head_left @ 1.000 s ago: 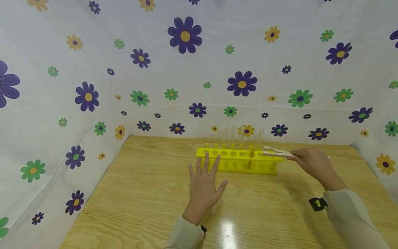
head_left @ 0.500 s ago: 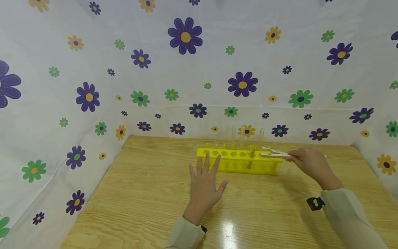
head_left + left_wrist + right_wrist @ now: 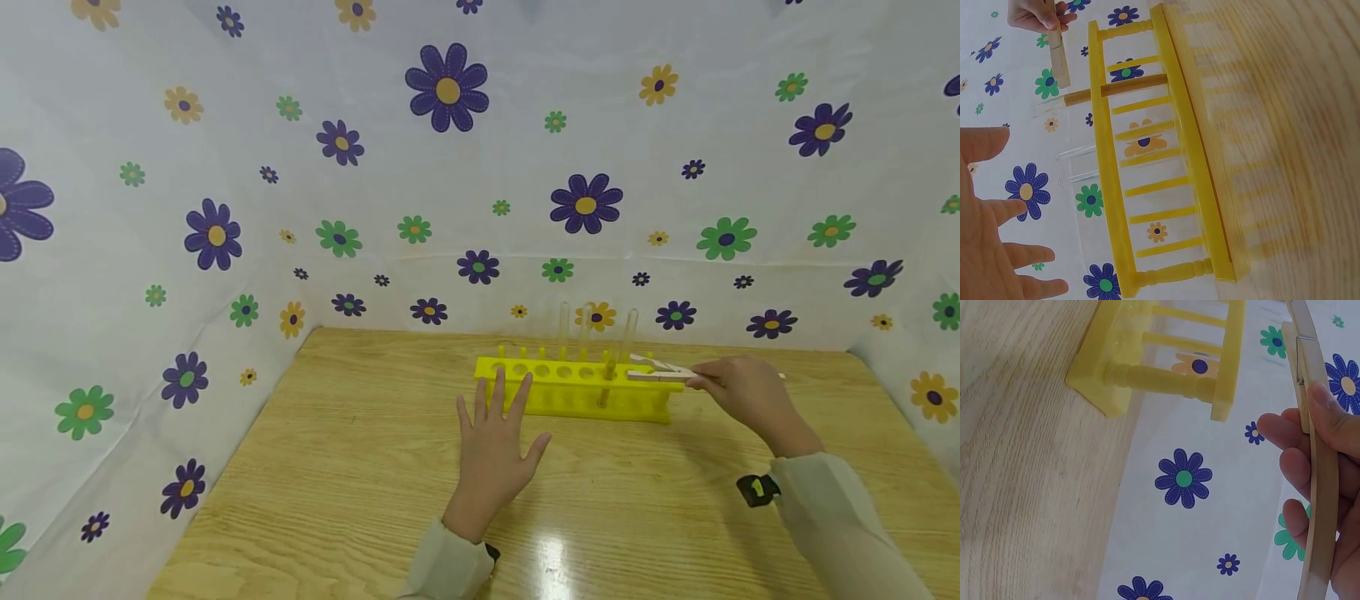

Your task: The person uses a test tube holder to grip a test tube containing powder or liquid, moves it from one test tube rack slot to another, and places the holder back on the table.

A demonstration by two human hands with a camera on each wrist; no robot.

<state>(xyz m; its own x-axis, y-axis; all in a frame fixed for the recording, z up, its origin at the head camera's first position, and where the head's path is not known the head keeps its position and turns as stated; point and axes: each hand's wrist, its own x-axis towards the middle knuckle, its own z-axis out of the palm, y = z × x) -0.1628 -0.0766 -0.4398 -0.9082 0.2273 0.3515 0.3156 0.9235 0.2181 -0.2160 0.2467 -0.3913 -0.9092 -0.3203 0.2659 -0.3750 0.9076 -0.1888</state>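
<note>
A yellow test tube rack (image 3: pixel 555 402) stands on the table, with clear tubes (image 3: pixel 564 329) upright in it and one tube of brown liquid (image 3: pixel 1138 84) near its right end. My right hand (image 3: pixel 750 400) pinches a wooden clamp (image 3: pixel 1322 487), whose jaws point left over the rack's right end, close to the brown tube; whether they touch it I cannot tell. My left hand (image 3: pixel 491 467) has its fingers spread at the rack's front left, fingertips by its edge; in the left wrist view that hand (image 3: pixel 985 231) holds nothing.
The wooden table (image 3: pixel 337 467) reaches back to a white cloth (image 3: pixel 480 167) printed with flowers, which also rises at the left and right sides. Dark bands sit at both wrists.
My right hand has moved slightly left with the clamp, bringing its jaws nearer the brown tube. The left hand and the rack have stayed in place.
</note>
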